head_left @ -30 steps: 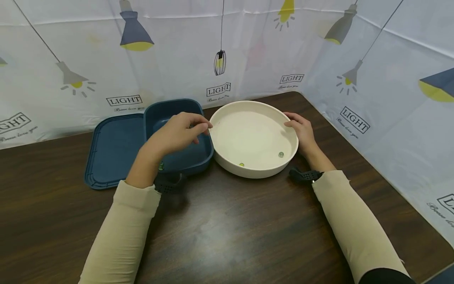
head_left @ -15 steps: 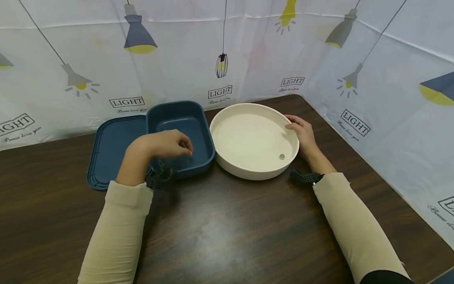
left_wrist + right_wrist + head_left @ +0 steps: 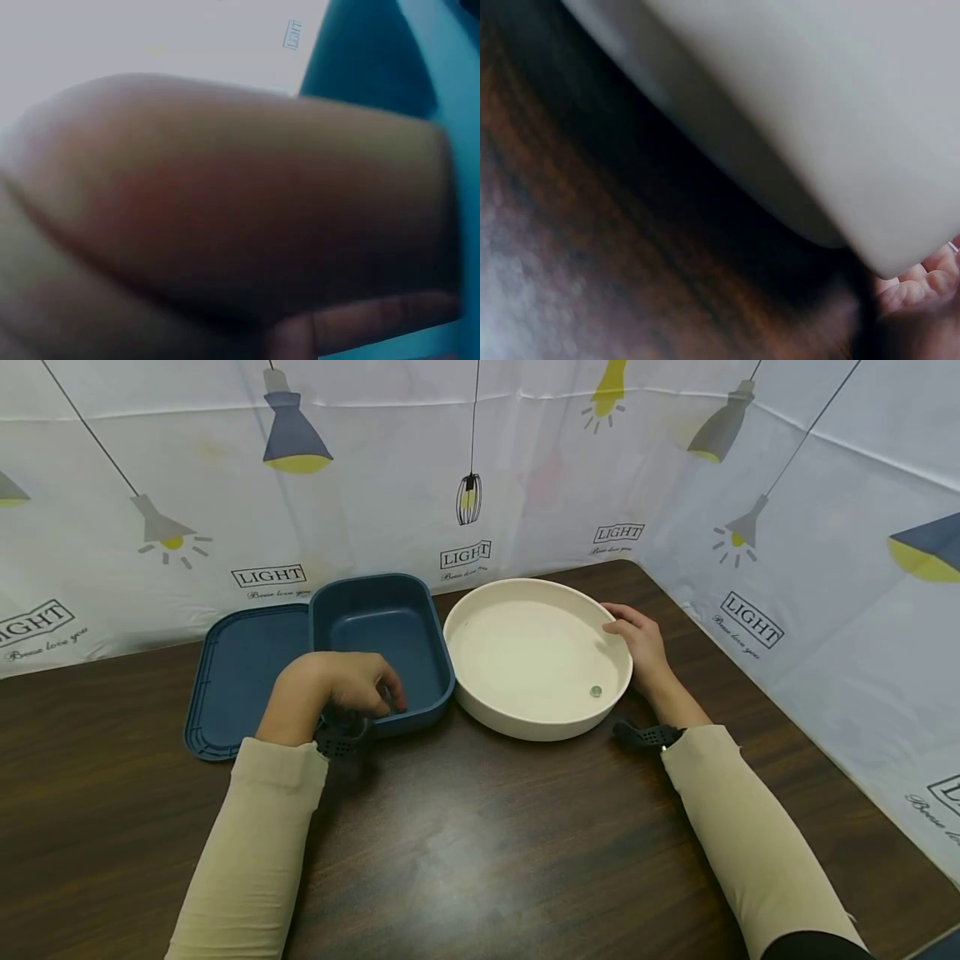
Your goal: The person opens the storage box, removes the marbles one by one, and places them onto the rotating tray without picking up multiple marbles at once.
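In the head view, my left hand (image 3: 345, 683) reaches down into the blue square box (image 3: 446, 672), fingers curled low by its front wall. The left wrist view shows mainly the heel and thumb side of that hand, close up, so I cannot tell whether a marble lies between the fingertips. To the right, my right hand (image 3: 639, 643) grips the rim of a round cream dish (image 3: 525, 727), thumb over the edge. One clear glass marble (image 3: 596, 692) sits inside the dish, towards its front right. In the right wrist view, fingers (image 3: 922, 289) show under the dish's pale wall.
A blue lid (image 3: 243, 681) lies flat left of the box, partly behind it. The dish stands right beside the box on the dark wooden table (image 3: 480, 843). A white lamp-print curtain (image 3: 375, 518) closes off the back and right sides.
My left hand has moved from the dish's left rim back over the box and down into it. The yellow-green marble at the dish's front has gone from sight. My right hand keeps its grip.
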Motion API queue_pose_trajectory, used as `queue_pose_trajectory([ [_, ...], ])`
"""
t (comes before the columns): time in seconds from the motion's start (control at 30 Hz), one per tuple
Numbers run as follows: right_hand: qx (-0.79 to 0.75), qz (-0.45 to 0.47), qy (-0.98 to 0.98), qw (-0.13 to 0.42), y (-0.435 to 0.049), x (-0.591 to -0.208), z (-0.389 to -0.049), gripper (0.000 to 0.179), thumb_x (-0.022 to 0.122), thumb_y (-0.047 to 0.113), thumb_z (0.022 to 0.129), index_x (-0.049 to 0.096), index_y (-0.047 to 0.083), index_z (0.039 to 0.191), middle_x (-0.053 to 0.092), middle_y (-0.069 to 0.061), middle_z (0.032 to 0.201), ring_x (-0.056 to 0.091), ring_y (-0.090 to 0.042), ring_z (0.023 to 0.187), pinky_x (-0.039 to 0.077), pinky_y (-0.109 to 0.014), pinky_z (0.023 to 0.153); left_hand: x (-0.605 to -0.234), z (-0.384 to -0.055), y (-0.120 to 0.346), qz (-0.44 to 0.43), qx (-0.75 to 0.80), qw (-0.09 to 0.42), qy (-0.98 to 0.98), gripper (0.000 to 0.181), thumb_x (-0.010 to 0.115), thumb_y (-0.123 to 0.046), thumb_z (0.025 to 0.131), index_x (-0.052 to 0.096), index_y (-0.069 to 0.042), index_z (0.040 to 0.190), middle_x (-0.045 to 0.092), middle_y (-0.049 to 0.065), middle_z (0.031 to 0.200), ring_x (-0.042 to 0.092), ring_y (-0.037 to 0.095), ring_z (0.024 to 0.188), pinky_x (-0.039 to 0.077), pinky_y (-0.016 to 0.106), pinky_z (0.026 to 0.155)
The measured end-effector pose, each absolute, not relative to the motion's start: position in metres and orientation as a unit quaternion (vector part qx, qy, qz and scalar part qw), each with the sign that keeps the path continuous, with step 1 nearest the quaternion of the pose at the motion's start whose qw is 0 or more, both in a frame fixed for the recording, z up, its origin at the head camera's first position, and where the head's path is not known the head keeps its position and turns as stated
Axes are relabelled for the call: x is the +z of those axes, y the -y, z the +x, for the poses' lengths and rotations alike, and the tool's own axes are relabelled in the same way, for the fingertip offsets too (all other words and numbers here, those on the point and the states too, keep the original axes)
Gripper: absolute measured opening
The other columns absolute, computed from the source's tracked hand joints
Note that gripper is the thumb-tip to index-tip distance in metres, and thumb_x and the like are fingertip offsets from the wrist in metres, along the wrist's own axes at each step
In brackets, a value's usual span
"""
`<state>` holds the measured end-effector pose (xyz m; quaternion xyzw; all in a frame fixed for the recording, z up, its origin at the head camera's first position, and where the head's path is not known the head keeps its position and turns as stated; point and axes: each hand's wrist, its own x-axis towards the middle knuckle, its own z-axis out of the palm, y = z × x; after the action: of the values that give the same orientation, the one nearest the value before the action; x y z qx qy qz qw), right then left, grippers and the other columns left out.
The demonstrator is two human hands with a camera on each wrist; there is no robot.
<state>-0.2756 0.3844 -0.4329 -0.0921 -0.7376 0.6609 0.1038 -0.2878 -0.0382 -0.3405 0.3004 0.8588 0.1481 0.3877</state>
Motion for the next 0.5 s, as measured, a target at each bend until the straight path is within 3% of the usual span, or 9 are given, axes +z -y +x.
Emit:
queue_pose_trajectory([
  [0.5, 0.656, -0.082, 0.743, 0.104, -0.385, -0.434, -0.276, 0.046, 0.05, 0.005, 0.097, 0.054, -0.001, 0.143, 0.059, -0.004, 0.13, 0.063, -0.008, 0.102, 0.054, -0.014, 0.079, -0.359, -0.294, 0.036, 0.339, 0.168, 0.361, -0.853, 0.029, 0.054, -0.003, 0.092, 0.073, -0.008, 0.114, 0.063, 0.002, 0.088, 0.05, 0.014, 0.074, 0.043, 0.028, 0.068],
])
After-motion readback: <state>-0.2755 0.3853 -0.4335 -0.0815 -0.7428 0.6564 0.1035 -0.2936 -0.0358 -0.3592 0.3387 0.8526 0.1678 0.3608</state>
